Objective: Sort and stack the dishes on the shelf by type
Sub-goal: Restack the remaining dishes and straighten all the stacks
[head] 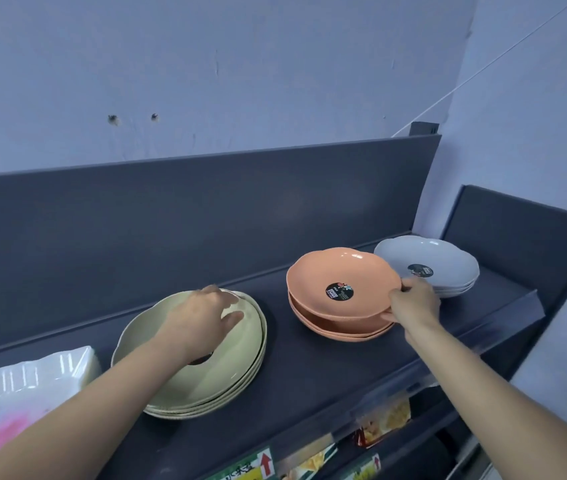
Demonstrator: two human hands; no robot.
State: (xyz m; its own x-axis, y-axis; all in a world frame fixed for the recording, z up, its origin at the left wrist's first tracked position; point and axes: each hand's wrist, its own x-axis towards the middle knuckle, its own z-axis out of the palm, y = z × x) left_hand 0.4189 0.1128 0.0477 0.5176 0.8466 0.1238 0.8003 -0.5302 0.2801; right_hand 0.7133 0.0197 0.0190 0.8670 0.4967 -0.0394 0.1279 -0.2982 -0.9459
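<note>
Three stacks of scalloped plates stand on the dark shelf (309, 368). A cream stack (219, 372) is on the left, an orange stack (337, 271) in the middle, a grey stack (448, 258) on the right. My left hand (202, 320) lies over the cream stack's top plate, fingers reaching to its far rim. My right hand (413, 303) pinches the right rim of the top orange plate, thumb on top and fingers beneath. Round black stickers sit in the orange and grey plates.
White rectangular trays with a pink pattern (15, 396) sit at the shelf's left end. A dark back panel (206, 216) rises behind the plates. Price labels (261, 465) line the shelf's front edge. A second shelf section (524, 230) meets this one at the right.
</note>
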